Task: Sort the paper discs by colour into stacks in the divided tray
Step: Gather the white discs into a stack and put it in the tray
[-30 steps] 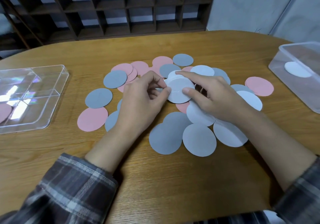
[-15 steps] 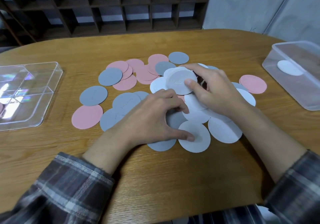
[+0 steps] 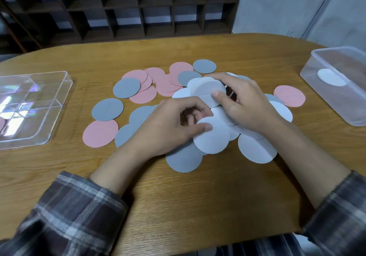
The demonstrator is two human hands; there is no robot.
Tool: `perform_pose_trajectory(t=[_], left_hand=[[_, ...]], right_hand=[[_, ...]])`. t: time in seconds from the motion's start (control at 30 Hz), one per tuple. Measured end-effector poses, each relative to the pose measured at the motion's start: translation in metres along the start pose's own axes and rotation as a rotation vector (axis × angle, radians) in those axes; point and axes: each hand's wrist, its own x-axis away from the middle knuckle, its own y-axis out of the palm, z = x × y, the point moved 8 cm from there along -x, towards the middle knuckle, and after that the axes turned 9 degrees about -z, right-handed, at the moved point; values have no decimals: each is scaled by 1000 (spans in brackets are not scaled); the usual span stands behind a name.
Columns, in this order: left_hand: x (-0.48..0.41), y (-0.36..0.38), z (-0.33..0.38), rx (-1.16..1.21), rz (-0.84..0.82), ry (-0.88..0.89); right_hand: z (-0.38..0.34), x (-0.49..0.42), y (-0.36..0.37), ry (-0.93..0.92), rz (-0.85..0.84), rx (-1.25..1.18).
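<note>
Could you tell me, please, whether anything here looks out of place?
A lone white disc lies in the clear tub at the right, away from the divided tray at the left, where the stacks belong. Nothing looks damaged. The left hand pinches a loose white disc; the right hand holds a white stack.

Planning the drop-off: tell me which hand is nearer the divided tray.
Left. The left hand is right of the divided tray; the right hand lies farther right, beyond the left.

We look across a rounded wooden tabletop (image 3: 198,200) (warm brown, grain showing). Behind it we see a dark shelf unit (image 3: 138,8) of open square cubbies, and to its right a plain pale grey wall (image 3: 277,4).
</note>
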Motion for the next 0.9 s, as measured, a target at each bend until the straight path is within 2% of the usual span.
perform_pose_trajectory(t=[0.2, 0.37, 0.5, 0.63, 0.83, 0.9], left_hand=[[0, -17, -5, 181, 134, 26], [4, -32, -5, 171, 326, 30], [8, -38, -12, 134, 412, -29], [11, -42, -14, 40, 490, -73], [11, -42, -16, -4, 515, -93], [12, -41, -18, 8, 528, -111]], right_hand=[[-1, 1, 0, 24, 14, -62], [-4, 3, 2, 33, -3, -128], [-5, 4, 7, 58, -42, -270], [-6, 5, 8, 69, -54, -307], [-8, 6, 10, 68, -69, -304], [-11, 6, 14, 66, -84, -238]])
